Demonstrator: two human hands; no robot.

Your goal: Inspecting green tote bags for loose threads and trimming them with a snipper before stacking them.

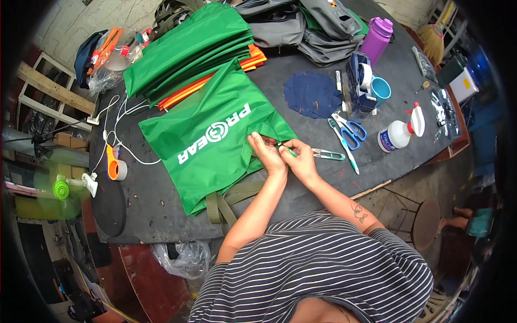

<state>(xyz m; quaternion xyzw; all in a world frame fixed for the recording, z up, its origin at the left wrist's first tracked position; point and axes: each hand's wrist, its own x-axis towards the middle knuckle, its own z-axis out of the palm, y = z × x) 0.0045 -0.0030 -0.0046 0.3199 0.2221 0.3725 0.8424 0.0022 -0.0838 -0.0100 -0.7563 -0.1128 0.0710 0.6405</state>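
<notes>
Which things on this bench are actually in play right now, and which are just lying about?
In hand:
left hand and right hand, pinching the edge of the green fabric bag
thread snips, just beside the right hand

Lying about:
blue-handled scissors
white spray bottle
purple bottle
navy fabric circle
orange tape dispenser
folded green fabric stack

Green bag (210,145): smooth, slightly glossy synthetic cloth; webbing strap (222,203): coarse woven olive; table top (301,188): matt dark, scuffed; thread snips (327,155): metal; purple bottle (377,39): plastic
</notes>
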